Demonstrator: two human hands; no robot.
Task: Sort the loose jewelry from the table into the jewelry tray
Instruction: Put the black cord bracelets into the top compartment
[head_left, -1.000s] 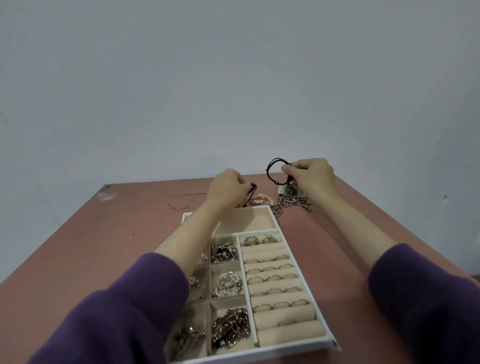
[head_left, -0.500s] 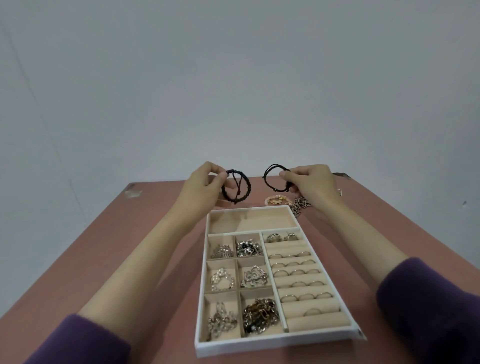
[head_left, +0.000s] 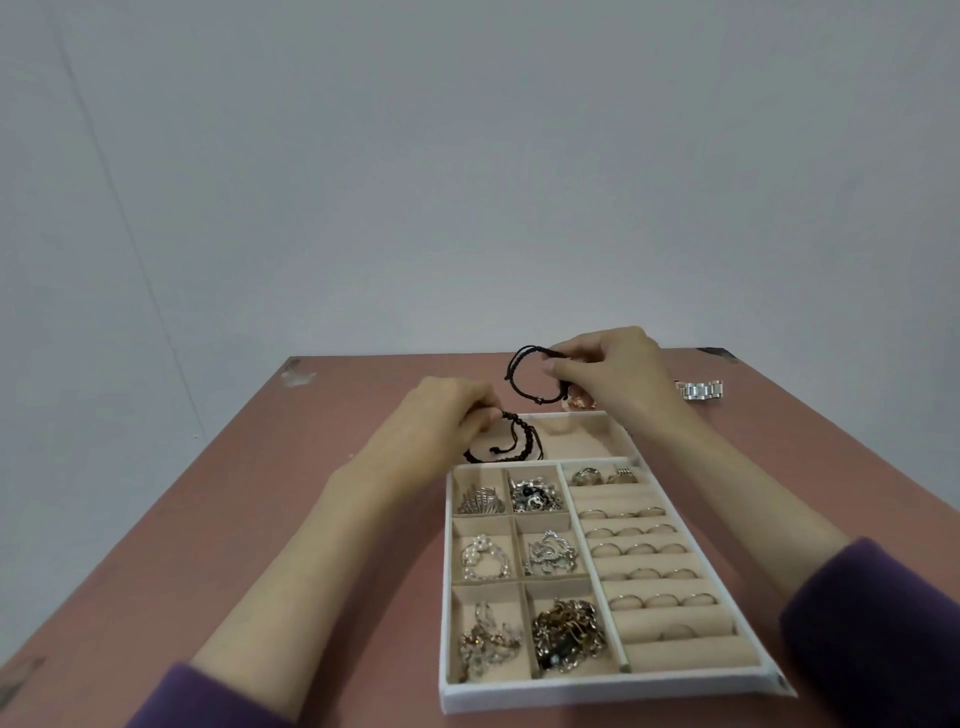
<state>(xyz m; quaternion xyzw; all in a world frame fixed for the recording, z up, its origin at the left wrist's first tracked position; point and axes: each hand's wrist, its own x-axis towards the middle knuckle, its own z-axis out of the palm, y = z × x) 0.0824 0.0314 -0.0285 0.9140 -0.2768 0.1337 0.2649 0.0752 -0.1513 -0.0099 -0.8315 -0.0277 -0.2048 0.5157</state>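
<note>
The step in hand looks like laying two black cord bracelets into the jewelry tray (head_left: 597, 693). Left of centre, the left hand (head_left: 441, 423) hangs over the tray's far left corner. Its fingers (head_left: 480, 415) are curled and pinch a braided bracelet (head_left: 506, 447). The bracelet's lower loop droops into the long compartment (head_left: 582, 441) at the tray's far end; whether it touches the lining I cannot tell. Next, I judge, this hand should lower a little and let go, so the cord settles inside the walls and not across the divider.

Just right and higher in the frame, the right hand (head_left: 618, 374) pinches a second cord bracelet (head_left: 524, 374) between thumb and fingers (head_left: 558, 370), in the air above the tray's far rim. It likely belongs in the same compartment.

At upper right, a metal watch band (head_left: 698, 389) lies loose on the surface (head_left: 311, 493), and a small pink-gold piece (head_left: 579, 401) peeks out below the right hand. Neither is sorted yet.
</note>
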